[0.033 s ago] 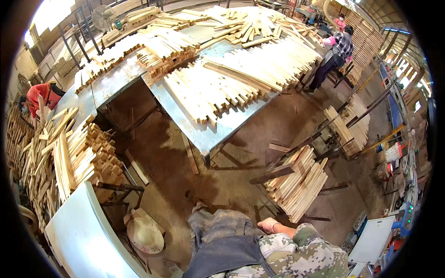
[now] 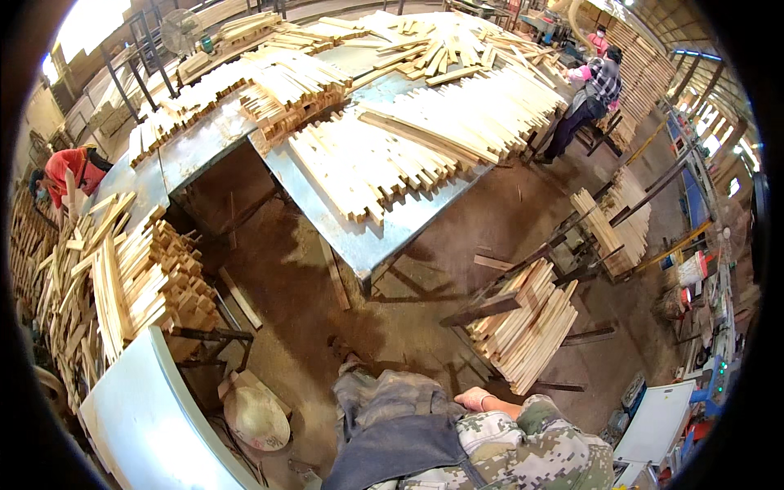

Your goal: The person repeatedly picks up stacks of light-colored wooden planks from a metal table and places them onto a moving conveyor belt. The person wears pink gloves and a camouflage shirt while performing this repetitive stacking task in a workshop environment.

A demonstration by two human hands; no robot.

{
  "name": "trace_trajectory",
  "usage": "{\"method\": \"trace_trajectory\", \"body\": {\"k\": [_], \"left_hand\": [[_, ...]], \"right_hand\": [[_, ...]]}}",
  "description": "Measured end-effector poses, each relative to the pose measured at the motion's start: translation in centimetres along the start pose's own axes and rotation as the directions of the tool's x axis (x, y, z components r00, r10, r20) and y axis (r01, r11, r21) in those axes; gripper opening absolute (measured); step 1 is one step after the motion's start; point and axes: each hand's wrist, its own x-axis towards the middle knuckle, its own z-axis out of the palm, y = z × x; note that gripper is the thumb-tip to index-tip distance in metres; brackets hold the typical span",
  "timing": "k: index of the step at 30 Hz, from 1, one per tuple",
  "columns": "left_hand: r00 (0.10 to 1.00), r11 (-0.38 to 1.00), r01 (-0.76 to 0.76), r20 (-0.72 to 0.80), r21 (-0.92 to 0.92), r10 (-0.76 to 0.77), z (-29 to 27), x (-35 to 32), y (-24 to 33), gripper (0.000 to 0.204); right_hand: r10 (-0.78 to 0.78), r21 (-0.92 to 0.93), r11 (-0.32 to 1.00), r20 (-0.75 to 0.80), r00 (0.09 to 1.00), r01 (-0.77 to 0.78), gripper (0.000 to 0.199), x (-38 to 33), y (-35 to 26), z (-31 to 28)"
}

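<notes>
Wood slats (image 2: 532,336) lie ahead-right of the right hand (image 2: 474,398) (grip indiscernible), long axes slanting forward-right; left hand unseen.

Matt, sawn-looking wooden strips (image 2: 532,331) are resting on a dull metal rack (image 2: 482,312). At the near corner of the table (image 2: 363,249), smooth metal is showing soft sheen; smooth panel (image 2: 147,416) is gleaming, cloth apron (image 2: 400,449) is looking matt.

No text, label or number can be read. Faint reddish marks (image 2: 265,443) show near the lower edge of the rounded, cream-coloured object (image 2: 255,412), too blurred to make out.
</notes>
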Motion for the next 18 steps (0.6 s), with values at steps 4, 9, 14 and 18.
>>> {"method": "trace_trajectory", "body": {"k": [4,9,14,18], "left_hand": [[0.998,0.999,-0.038,0.047,0.008,0.037,0.3,1.7,7.9,0.042],[0.877,0.862,-0.425,-0.108,0.277,0.468,2.0,3.5,28.7,0.031],[0.759,0.706,-0.612,0.014,0.357,0.651,11.6,-1.3,49.6,0.035],[0.677,0.657,-0.734,0.106,0.169,0.729,21.8,-9.3,57.4,0.032]], "right_hand": [[-0.091,-0.087,0.993,-0.120,0.989,0.080,0.061,1.9,-4.8,-2.7],[-0.713,-0.516,0.623,-0.066,0.698,0.588,0.020,3.4,-16.0,-10.9],[-0.360,0.333,0.822,-0.326,0.874,0.463,0.086,3.1,-28.6,-20.1],[-0.443,0.318,0.737,-0.440,0.782,0.596,0.098,0.6,-36.7,-26.9]]}}
